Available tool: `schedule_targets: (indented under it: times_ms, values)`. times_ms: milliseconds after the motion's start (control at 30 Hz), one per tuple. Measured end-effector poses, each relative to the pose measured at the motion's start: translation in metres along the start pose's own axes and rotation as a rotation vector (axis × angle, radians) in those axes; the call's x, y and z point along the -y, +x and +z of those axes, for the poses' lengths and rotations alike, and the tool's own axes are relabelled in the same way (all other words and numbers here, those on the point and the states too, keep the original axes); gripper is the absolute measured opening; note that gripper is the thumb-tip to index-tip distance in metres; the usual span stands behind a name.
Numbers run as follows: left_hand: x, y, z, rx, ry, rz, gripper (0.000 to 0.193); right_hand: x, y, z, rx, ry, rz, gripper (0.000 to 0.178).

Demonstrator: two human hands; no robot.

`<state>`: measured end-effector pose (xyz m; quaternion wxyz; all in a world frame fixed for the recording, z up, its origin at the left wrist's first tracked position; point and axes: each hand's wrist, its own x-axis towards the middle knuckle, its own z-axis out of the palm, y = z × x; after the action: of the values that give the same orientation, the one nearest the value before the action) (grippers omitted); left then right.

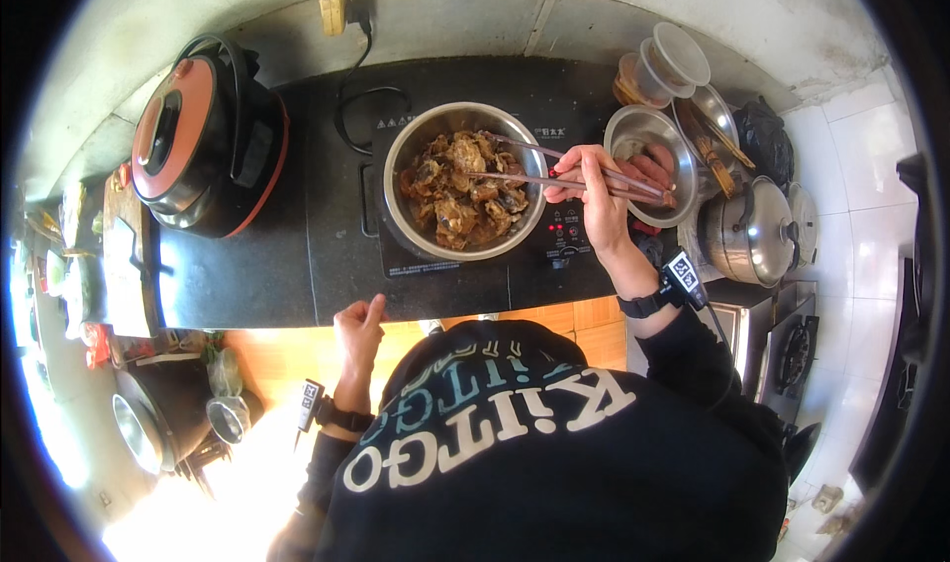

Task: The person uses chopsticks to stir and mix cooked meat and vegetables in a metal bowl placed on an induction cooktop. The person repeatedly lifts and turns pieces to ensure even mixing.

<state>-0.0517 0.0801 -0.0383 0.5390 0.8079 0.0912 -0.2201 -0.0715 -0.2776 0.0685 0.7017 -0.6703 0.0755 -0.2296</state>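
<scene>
A pair of chopsticks (515,177) slants over the right side of a round metal pot (460,115), their tips at the browned pieces of food (455,216) inside it; I cannot tell whether they pinch a piece. The right hand (600,211) is clamped on the chopsticks just beyond the pot's right rim, the two sticks spread toward the tips and their back ends pointing right, over a metal bowl (618,132) that holds reddish sausages (648,161). The pot stands on a black electric hot plate (416,261), which shows small red lights near its right side. The left hand (361,327) is at the front edge of the dark counter (332,235), well apart from the pot, its fingers loosely curled and its thumb standing apart from them, with nothing seen in its grasp. Beside the bowl are stacked plastic tubs (678,57), a straw brush (717,171), a black bag (767,132) and a lidded metal pan (727,231). To the left of the hot plate stands a black cooker with an orange lid (188,117). A power cord (341,117) runs up from the counter to a plug at the wall
</scene>
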Motion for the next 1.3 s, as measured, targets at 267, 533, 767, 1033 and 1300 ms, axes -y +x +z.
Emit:
schedule_targets:
  times_ms: [267,533,767,1033,1300]
  values:
    - [-0.004,-0.001,0.007,0.042,-0.022,-0.018,0.039,-0.032,0.001,0.009,-0.043,-0.061,0.089,0.037]
    - [0.002,-0.006,0.002,0.032,-0.058,-0.034,0.038,-0.031,0.004,-0.007,-0.178,0.282,0.282,0.040]
    - [-0.022,-0.001,0.009,0.101,-0.146,0.020,0.034,-0.027,-0.010,0.037,0.022,0.247,0.370,0.037]
    - [-0.060,0.012,0.019,0.210,-0.187,0.076,0.025,0.000,-0.007,0.041,0.078,0.170,0.157,0.033]
    - [-0.070,0.027,0.054,0.245,-0.311,0.081,0.022,-0.002,-0.030,0.059,0.385,-0.230,-0.020,0.021]
